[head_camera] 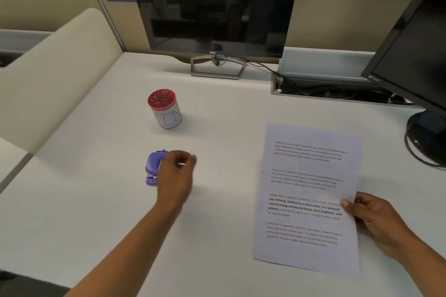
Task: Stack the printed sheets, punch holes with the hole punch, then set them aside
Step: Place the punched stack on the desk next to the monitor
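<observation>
A stack of printed sheets (306, 190) lies on the white desk at the right, text facing up. My right hand (379, 222) grips its right edge, thumb on top of the paper. A small purple hole punch (152, 168) sits left of centre on the desk. My left hand (177, 173) is over the punch's right side with fingers curled; whether it grips the punch is hidden by the hand itself.
A red-rimmed cup (165, 108) labelled "BIN", holding paper bits, stands behind the punch. A Dell monitor (214, 5) is at the back, a second monitor (420, 60) at the right. A cable tray (325, 91) lies behind the sheets. The desk (96, 200) has a cream partition on its left.
</observation>
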A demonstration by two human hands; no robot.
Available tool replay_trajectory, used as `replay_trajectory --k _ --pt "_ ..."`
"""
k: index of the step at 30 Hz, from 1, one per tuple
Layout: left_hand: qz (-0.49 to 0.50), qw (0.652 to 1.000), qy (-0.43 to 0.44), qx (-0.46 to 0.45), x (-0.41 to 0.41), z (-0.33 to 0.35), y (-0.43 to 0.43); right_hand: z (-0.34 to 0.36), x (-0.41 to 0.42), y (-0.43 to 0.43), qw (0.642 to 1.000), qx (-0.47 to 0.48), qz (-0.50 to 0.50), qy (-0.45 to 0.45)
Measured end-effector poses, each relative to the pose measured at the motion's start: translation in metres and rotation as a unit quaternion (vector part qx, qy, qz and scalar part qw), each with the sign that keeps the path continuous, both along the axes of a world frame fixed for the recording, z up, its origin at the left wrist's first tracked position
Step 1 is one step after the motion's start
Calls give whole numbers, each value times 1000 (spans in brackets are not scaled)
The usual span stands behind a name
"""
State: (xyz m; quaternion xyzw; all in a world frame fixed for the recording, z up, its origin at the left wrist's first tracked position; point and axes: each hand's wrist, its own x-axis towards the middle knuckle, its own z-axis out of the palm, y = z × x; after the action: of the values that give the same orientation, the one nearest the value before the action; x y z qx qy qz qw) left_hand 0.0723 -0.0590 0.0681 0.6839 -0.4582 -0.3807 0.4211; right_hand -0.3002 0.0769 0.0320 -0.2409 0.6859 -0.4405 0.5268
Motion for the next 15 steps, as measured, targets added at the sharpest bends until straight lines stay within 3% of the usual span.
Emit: replay_trajectory --k 3,6,8,15 --pt "-131 989 41 53 -37 -9 20 5 0 6 999 -26 -10 -15" --pt "-271 948 78 145 -69 -17 38 12 0 14 998 -41 -21 -35" --pt "-322 928 107 152 -87 -18 46 14 -1 18 998 -44 -25 -27" --pt "-272 948 108 124 -108 -17 48 19 0 26 998 -57 -38 -14"
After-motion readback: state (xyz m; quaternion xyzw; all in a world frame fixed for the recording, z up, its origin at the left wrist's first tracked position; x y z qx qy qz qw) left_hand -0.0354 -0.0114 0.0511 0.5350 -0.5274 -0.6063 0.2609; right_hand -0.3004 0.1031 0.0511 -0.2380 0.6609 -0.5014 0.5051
